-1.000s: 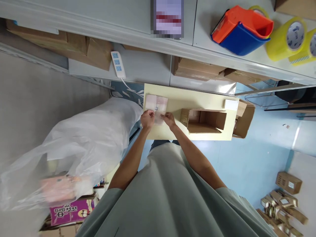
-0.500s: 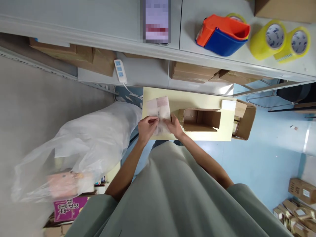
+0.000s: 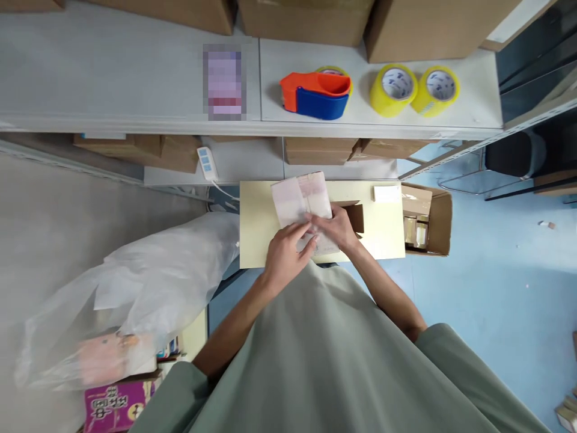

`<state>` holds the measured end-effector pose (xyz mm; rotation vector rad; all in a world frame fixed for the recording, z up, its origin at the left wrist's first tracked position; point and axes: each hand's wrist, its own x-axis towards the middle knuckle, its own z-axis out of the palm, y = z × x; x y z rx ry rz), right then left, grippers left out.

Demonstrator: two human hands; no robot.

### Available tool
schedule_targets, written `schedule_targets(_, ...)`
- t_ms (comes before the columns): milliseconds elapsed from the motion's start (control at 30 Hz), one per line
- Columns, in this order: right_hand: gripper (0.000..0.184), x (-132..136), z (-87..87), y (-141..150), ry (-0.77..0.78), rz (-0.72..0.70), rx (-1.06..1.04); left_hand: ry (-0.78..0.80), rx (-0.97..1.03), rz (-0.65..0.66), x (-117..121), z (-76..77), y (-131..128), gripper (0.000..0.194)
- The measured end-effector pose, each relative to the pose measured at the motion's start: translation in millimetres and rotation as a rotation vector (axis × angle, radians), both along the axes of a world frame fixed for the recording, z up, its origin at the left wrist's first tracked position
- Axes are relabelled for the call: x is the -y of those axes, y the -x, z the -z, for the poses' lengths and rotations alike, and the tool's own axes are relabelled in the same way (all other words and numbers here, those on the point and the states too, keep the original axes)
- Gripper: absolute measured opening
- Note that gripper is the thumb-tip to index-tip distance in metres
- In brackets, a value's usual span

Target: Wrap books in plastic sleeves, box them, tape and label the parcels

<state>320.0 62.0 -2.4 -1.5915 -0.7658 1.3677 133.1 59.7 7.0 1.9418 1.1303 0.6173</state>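
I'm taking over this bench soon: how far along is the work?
Done, it seems: the cardboard box is open on the table. In hand: a pale pinkish packet, held by the right hand, the left hand at it. Probably left: finishing with the packet, not yet set down, and closing the box.

In front of me runs a pale grey shelf unit (image 3: 157, 90) with cardboard boxes (image 3: 306, 21) on it. Right of my small cream table (image 3: 383, 231), the floor (image 3: 487, 282) is light blue, with a dark chair (image 3: 514, 153) beyond.
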Motion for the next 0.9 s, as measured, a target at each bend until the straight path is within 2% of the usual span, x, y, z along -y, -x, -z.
schedule_targets(133,0.042,7,1.3,-51,-0.066,-0.004,0.095,0.023,0.028,0.111,7,-3.4,-40,0.037)
schedule_targets(267,0.039,10,1.0,-89,-0.085,-0.011,0.172,0.027,0.047,0.148,11,-4.8,-71,0.039)
schedule_targets(400,0.05,8,7.3,-107,-0.104,-0.078,0.207,0.038,0.059,0.187,17,-1.1,-89,0.035)
schedule_targets(533,0.047,6,16.0,-118,-0.118,-0.109,0.38,0.105,0.114,0.2,18,10.5,-93,0.026)
schedule_targets(633,0.048,4,18.8,-129,-0.159,-0.139,0.451,0.14,0.091,0.093,9,30.2,-85,0.021)
schedule_targets(733,0.048,0,20.0,-144,-0.198,-0.226,0.535,0.075,-0.085,-0.18,-5,62.8,-68,0.021)
schedule_targets(800,0.043,-4,22.4,-151,-0.201,-0.338,0.632,0.08,-0.212,-0.386,-13,87.8,-55,0.046)
schedule_targets(833,0.039,-7,24.4,-152,-0.201,-0.405,0.688,0.133,-0.27,-0.449,-16,99.6,-49,0.062)
schedule_targets(900,0.031,-12,30.1,-152,-0.204,-0.551,0.8,0.264,-0.35,-0.503,-18,119.2,-40,0.075)
